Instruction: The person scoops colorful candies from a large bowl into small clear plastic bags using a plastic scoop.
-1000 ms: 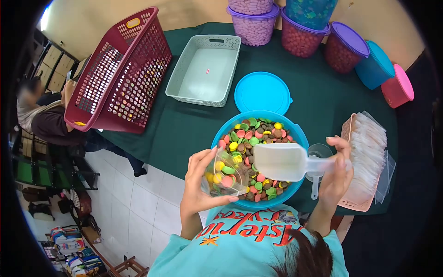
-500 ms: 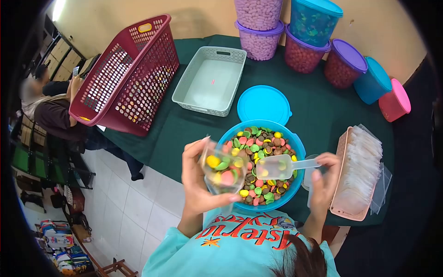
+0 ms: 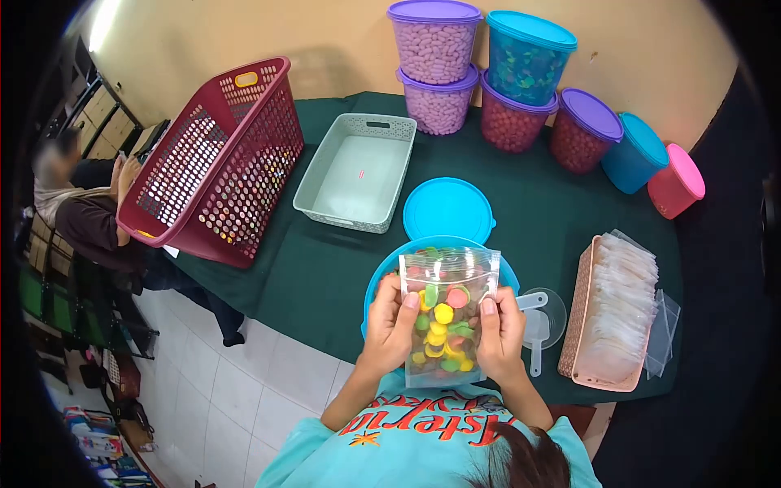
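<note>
A clear zip bag point(image 3: 443, 317) with yellow, green, pink and brown candies is held upright over the blue tub point(image 3: 378, 281). My left hand point(image 3: 386, 329) pinches its left edge, thumb in front. On the right edge, my right hand point(image 3: 502, 333) grips it the same way. The bag hides most of the tub and the candies inside it. Just right of my right hand, a clear scoop point(image 3: 535, 333) lies by a round transparent lid point(image 3: 556, 313). Behind the tub rests a blue lid point(image 3: 448, 211).
A pink basket point(image 3: 579, 325) of stacked clear bags stands at the right. A pale green tray point(image 3: 325, 213) and a maroon laundry basket point(image 3: 244, 195) are at the left. Lidded candy tubs point(image 3: 521, 69) line the wall. A person point(image 3: 89, 195) sits at far left.
The scoop has left my right hand and now lies on the table. My right hand has moved left onto the bag, which is now upright between both hands.
</note>
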A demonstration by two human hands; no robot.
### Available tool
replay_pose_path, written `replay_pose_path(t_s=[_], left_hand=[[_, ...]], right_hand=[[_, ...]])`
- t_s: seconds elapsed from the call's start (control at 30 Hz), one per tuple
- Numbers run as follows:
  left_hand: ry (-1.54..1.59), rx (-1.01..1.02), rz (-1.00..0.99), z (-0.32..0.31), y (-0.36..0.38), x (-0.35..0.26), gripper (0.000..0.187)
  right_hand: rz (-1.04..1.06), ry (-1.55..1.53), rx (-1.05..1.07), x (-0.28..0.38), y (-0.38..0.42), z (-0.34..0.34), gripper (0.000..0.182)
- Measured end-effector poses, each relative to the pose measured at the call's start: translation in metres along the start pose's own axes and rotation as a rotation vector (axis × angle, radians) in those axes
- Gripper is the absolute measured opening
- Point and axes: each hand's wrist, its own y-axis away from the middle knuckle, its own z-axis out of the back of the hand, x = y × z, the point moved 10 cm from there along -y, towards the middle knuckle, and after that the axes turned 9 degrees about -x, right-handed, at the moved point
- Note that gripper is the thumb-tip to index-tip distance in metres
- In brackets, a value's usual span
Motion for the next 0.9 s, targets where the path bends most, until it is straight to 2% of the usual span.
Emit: replay_pose_path(t_s=[0.1, 0.33, 0.4, 0.47, 0.53, 0.6, 0.67, 0.77, 0.83, 0.9], left_hand=[[-0.01, -0.085, 0.001, 0.007, 0.003, 0.019, 0.019], [0.013, -0.105, 0.1, 0.012, 0.002, 0.026, 0.024], [0.011, -0.099, 0.074, 0.019, -0.003, 0.028, 0.03], [0.002, -0.102, 0.152, 0.028, 0.0, 0.041, 0.031], [-0.036, -0.022, 0.001, 0.02, 0.002, 0.027, 0.02], [-0.063, -0.044, -0.004, 0.024, 0.004, 0.029, 0.018], [-0.129, 0.02, -0.102, 0.019, 0.003, 0.013, 0.017], [-0.213, 0.027, -0.148, 0.017, 0.004, 0.004, 0.018], [-0.236, 0.032, -0.134, 0.017, 0.005, 0.007, 0.017], [-0.258, 0.041, -0.12, 0.016, 0.005, 0.01, 0.017]], right_hand=[[0.011, -0.031, -0.039, -0.016, 0.005, 0.0, 0.011], [-0.087, -0.085, -0.011, -0.028, 0.006, 0.001, 0.012], [-0.052, -0.05, 0.082, -0.029, 0.009, -0.004, 0.012], [-0.084, -0.126, 0.059, -0.025, 0.007, -0.006, 0.012], [-0.115, -0.197, 0.041, -0.029, 0.006, -0.006, 0.012], [-0.034, -0.202, 0.074, -0.032, 0.006, -0.006, 0.014], [-0.099, -0.2, 0.077, -0.027, 0.005, -0.005, 0.013], [-0.027, -0.108, 0.123, -0.023, 0.007, -0.005, 0.011], [0.113, -0.018, 0.101, -0.01, 0.006, -0.003, 0.01], [0.074, -0.079, 0.073, -0.013, 0.006, 0.0, 0.011]])
